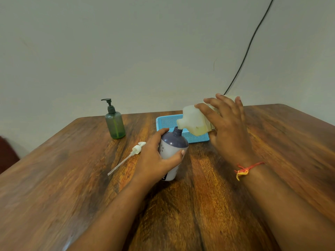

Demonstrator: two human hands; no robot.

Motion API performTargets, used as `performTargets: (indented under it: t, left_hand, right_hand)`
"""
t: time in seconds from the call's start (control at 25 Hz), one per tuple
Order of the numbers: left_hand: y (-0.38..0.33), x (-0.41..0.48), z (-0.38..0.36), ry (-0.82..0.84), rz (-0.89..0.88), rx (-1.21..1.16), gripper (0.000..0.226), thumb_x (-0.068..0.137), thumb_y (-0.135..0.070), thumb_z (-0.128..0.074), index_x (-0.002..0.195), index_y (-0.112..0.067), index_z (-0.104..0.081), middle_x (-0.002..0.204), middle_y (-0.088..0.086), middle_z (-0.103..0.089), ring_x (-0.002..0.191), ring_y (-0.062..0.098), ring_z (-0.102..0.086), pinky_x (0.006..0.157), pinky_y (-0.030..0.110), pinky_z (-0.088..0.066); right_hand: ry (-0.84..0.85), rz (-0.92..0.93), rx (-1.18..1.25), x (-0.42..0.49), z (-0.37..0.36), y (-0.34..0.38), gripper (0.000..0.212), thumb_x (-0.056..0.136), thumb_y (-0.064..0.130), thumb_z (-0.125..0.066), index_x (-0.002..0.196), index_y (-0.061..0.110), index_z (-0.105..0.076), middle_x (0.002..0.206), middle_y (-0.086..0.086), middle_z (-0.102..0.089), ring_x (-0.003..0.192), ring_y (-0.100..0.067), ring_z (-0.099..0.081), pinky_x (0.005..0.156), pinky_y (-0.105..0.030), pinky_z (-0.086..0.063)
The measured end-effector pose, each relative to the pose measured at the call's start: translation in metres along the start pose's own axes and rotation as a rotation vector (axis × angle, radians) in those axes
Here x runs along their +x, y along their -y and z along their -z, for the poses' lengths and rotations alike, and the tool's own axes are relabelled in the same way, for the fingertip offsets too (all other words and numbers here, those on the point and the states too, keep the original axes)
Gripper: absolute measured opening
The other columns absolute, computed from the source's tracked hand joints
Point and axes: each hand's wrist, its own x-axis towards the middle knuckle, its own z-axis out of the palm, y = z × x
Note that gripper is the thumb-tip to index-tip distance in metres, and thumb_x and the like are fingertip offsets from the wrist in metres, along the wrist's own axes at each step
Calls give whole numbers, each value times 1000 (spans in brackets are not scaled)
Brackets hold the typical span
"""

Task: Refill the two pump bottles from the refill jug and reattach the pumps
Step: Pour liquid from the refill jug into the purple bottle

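Pour step, bottle 1. L hand (pixel 159 157) fingers wrapped round purple-topped bottle (pixel 176 142), standing on counter (pixel 72 178), neck open. Its pump (pixel 137 149) lies loose just left. R hand (pixel 226 124) fingers grasp refill jug (pixel 194 122), tipped, spout at the neck. Behind: blue basket (pixel 165 122); green bottle (pixel 115 125) far left, pump on. Next, prob.: steady pour, watch level, then refit pump.

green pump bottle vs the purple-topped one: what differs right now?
The green bottle has its pump on; the purple-topped bottle has an open neck, and a white pump lies beside it.
The green bottle is translucent; the purple-topped bottle is opaque.
The green bottle stands untouched; the left hand grips the purple-topped bottle while the right hand tips the refill jug at its neck.
Both stand upright on the table.
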Motion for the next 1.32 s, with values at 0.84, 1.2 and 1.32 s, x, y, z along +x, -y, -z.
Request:
performTargets:
  t: [0.84,1.2,1.32]
  left_hand:
    - [-4,-1,0,4,21,-1,86,70,-50,-78,146,-28,-44,134,-12,-57,113,2,-60,86,20,-57]
    - [-4,-1,0,9,22,-24,85,71,-49,-81,145,-30,-45,131,-15,-58,111,-3,-60,84,16,-56]
    - [-4,-2,0,-1,24,-32,88,66,-56,-77,144,-32,-45,131,-15,-59,110,-1,-62,87,23,-58]
  right_hand:
    - [-7,8,-2,1,1,1,74,72,-5,-69,139,24,-57,142,-4,-54,143,-30,-37,124,-52,-7]
    - [2,10,-19,1,0,0,76,71,-4,-72,140,25,-55,142,-4,-54,143,-30,-37,123,-50,-6]
    - [17,-7,-25,1,-1,0,81,68,-4,-72,140,27,-54,140,-2,-54,140,-29,-39,122,-51,-10]
